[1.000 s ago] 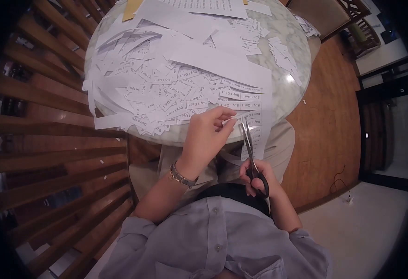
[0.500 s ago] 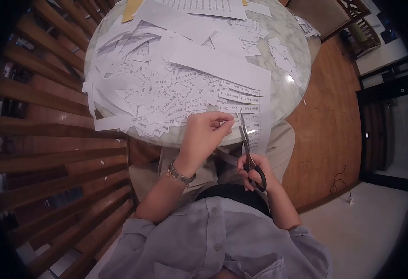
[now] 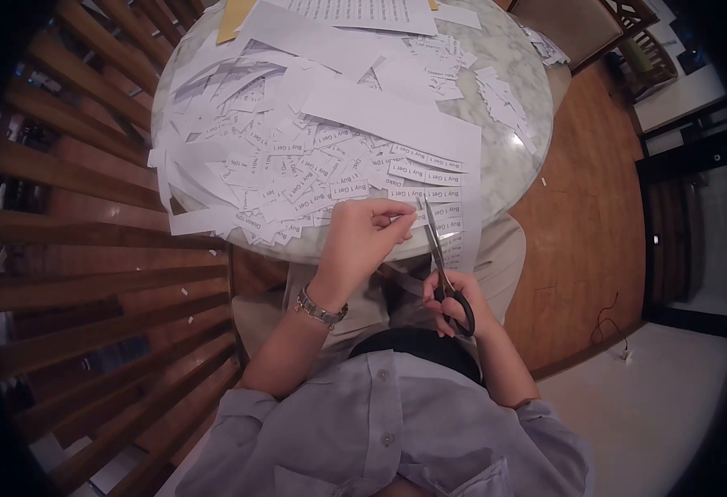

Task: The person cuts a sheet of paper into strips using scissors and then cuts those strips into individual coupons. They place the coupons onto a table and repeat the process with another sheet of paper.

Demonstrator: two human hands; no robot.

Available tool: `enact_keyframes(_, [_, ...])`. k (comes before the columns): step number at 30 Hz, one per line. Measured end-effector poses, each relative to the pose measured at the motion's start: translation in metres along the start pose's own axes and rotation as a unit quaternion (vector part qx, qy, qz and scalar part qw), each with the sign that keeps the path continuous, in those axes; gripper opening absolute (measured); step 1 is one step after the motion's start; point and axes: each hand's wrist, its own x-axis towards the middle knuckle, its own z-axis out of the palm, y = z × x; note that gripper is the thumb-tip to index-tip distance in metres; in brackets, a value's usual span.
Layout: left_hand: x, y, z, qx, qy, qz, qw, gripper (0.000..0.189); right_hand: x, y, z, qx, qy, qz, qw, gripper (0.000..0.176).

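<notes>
My left hand [image 3: 365, 238], with a bracelet at the wrist, is closed in a pinch on the end of a printed paper strip [image 3: 420, 218]. My right hand [image 3: 460, 303] has its fingers in the black handles of a pair of scissors [image 3: 436, 240]. The blades point away from me, across the strips of a partly cut sheet [image 3: 471, 199] printed "Buy 1 Get 1". That sheet hangs over the table's near edge toward my lap. Fingers hide part of the pinched strip.
Loose cut paper slips [image 3: 297, 178] are heaped across the round marble table [image 3: 537, 91]. Larger white sheets [image 3: 380, 103] and a yellow envelope-like piece [image 3: 229, 21] lie farther back. More slips [image 3: 502, 103] rest at the right. A slatted wooden railing [image 3: 90, 215] stands to the left.
The scissors have shifted slightly up and left along the strip, and their blades look a little closer together. My left hand keeps its pinch almost in place.
</notes>
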Motion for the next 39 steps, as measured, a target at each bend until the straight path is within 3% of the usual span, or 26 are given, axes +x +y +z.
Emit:
enact_keyframes(21, [0.001, 0.002, -0.002, -0.022, -0.009, -0.023, 0.999, 0.019, 0.001, -0.007, 0.003, -0.050, 0.021, 0.019, 0.998, 0.031])
enact_keyframes(24, [-0.002, 0.004, -0.009, -0.034, 0.021, 0.004, 0.999, 0.019, 0.000, -0.008, 0.003, -0.042, 0.032, 0.031, 0.998, 0.030])
enact_keyframes(26, [-0.006, 0.008, -0.024, 0.123, 0.114, 0.110, 0.980, 0.021, 0.000, -0.004, 0.001, -0.038, 0.025, 0.021, 0.999, 0.028])
enact_keyframes(27, [-0.005, 0.010, -0.030, 0.125, 0.113, 0.109, 0.980, 0.021, -0.001, -0.002, 0.000, -0.035, 0.017, 0.011, 0.999, 0.026])
enact_keyframes(29, [0.000, 0.014, -0.040, 0.293, 0.208, 0.175, 0.917, 0.021, -0.002, 0.000, 0.000, -0.015, 0.011, 0.004, 1.000, 0.024])
enact_keyframes(30, [-0.001, 0.015, -0.040, 0.295, 0.210, 0.176, 0.915, 0.021, -0.001, 0.000, -0.001, 0.003, 0.006, -0.004, 1.000, 0.023])
enact_keyframes(32, [-0.001, 0.016, -0.040, 0.435, 0.296, 0.220, 0.822, 0.021, -0.004, 0.002, -0.002, 0.008, -0.001, -0.009, 1.000, 0.023])
enact_keyframes(33, [-0.001, 0.019, -0.039, 0.437, 0.295, 0.223, 0.820, 0.021, -0.005, 0.002, -0.003, 0.012, -0.004, -0.014, 1.000, 0.023])
enact_keyframes(34, [-0.001, 0.023, -0.035, 0.416, 0.238, 0.296, 0.826, 0.021, -0.006, 0.002, -0.003, 0.013, -0.004, -0.017, 1.000, 0.023])
enact_keyframes(35, [-0.002, 0.025, -0.031, 0.391, 0.178, 0.365, 0.826, 0.021, -0.009, 0.001, -0.002, 0.010, 0.000, -0.007, 1.000, 0.040])
enact_keyframes(36, [-0.002, 0.023, -0.026, 0.391, 0.177, 0.367, 0.825, 0.021, -0.011, 0.000, -0.001, 0.004, 0.004, 0.003, 1.000, 0.059])
enact_keyframes(38, [-0.001, 0.015, -0.014, 0.439, 0.063, 0.348, 0.826, 0.023, -0.016, -0.003, 0.001, 0.007, 0.002, 0.003, 1.000, 0.060])
enact_keyframes(39, [-0.001, 0.012, -0.010, 0.437, 0.065, 0.350, 0.826, 0.023, -0.018, -0.003, 0.001, 0.011, -0.002, 0.004, 1.000, 0.061])
